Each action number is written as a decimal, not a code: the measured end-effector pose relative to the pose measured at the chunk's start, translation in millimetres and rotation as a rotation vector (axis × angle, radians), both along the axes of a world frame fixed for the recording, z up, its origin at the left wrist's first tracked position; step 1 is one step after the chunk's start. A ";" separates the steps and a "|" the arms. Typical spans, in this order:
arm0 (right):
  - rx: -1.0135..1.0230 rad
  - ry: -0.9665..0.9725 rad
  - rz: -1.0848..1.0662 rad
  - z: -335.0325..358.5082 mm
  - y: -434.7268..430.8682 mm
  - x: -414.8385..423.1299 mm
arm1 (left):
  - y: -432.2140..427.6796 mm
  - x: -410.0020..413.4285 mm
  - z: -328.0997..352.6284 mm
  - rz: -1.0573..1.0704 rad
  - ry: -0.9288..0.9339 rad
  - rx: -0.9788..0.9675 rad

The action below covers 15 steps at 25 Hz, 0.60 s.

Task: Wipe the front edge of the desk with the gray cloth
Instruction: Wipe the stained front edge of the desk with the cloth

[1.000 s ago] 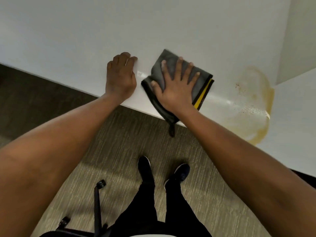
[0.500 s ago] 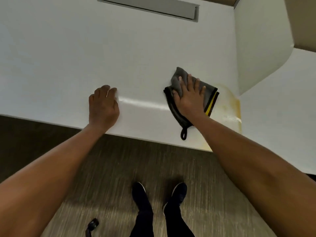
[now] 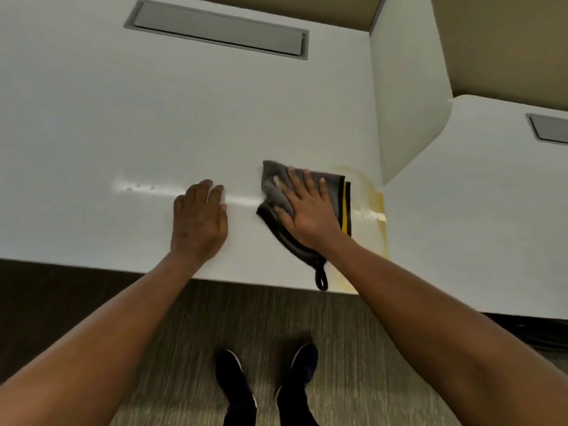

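Note:
A folded gray cloth (image 3: pixel 276 182) with a black border, a yellow stripe and a black hanging loop lies on the white desk (image 3: pixel 123 124) near its front edge. My right hand (image 3: pixel 307 213) presses flat on the cloth, fingers spread. My left hand (image 3: pixel 199 221) rests palm down on the bare desk just left of the cloth, fingers together, holding nothing. A yellowish stain (image 3: pixel 373 207) spreads over the desk to the right of the cloth, down to the front edge. A wet streak (image 3: pixel 144 189) runs leftward from the cloth.
A gray cable flap (image 3: pixel 218 29) is set into the back of the desk. A white divider panel (image 3: pixel 405 96) stands at the right, with a second white desk (image 3: pixel 479 216) beyond it. Below the edge are carpet (image 3: pixel 184 348) and my dark shoes (image 3: pixel 236 376).
My right hand has slid the cloth to the right, up to the yellow stain. My left hand stays flat on the desk. The view has tilted up, showing more of the desk's back.

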State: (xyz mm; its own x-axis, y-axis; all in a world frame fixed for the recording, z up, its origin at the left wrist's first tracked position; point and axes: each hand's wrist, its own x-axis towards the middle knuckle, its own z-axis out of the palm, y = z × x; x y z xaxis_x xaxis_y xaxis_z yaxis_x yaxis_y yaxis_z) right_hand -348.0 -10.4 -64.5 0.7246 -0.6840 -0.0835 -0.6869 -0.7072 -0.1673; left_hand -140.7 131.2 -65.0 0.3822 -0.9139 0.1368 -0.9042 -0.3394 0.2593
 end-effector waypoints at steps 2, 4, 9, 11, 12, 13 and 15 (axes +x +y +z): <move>0.008 -0.006 -0.117 3.7 -30.4 22.3 | -0.5 1.9 -3.6 0.012 -0.032 -0.005; 0.030 -0.032 -0.240 4.8 -39.7 39.0 | -2.5 1.3 -5.3 0.013 -0.055 -0.015; 0.037 -0.130 -0.333 -4.1 39.6 52.4 | -2.5 0.1 -6.1 0.028 -0.075 -0.031; 0.058 -0.103 -0.278 -4.6 40.9 61.4 | -3.4 0.7 -5.5 0.030 -0.078 -0.031; 0.059 -0.081 -0.247 -2.1 28.8 67.4 | -3.4 0.8 -5.5 0.028 -0.078 -0.032; 0.052 -0.058 -0.214 0.4 12.0 72.3 | -3.1 0.7 -6.1 0.030 -0.079 -0.033; 0.046 -0.022 -0.177 3.4 -28.0 76.9 | -2.4 0.7 -7.6 0.035 -0.092 -0.039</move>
